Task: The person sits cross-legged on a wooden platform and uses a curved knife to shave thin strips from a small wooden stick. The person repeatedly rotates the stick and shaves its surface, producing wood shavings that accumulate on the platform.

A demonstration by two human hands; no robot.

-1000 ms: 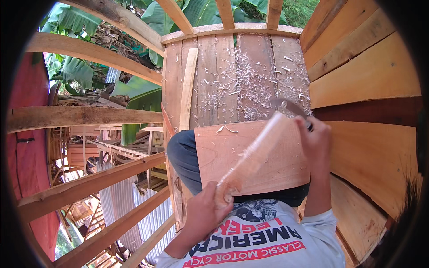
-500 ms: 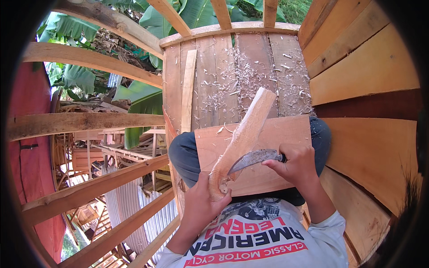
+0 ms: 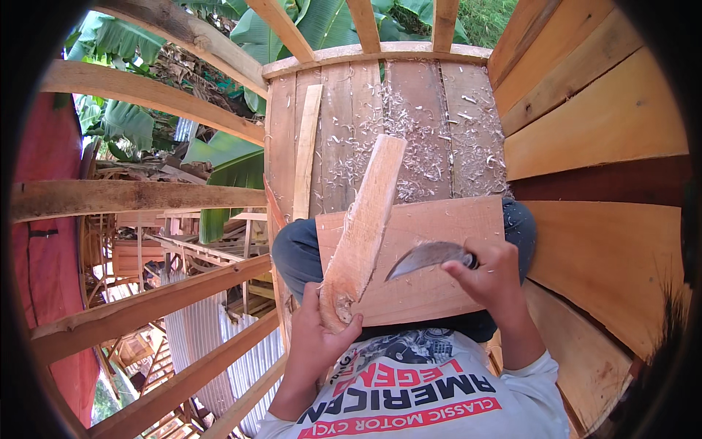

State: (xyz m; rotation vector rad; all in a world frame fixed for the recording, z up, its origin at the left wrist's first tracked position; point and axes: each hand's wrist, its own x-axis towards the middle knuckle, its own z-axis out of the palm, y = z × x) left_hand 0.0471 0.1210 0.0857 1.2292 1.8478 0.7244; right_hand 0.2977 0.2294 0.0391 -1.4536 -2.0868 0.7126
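Wood slat [image 3: 364,223], rough-hewn, gripped by left hand [image 3: 322,338]; right hand [image 3: 486,274] fingers clasp curved steel knife [image 3: 425,257].

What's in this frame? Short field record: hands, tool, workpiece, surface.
left hand: grip on lower end of wood slat, held tilted
right hand: grip on handle of curved knife, blade pointing at the slat
support: flat board across the lap
surface: plank platform strewn with wood shavings
loose: thin strip lying on the platform

Left hand [image 3: 316,338] and right hand [image 3: 486,274], both clenched
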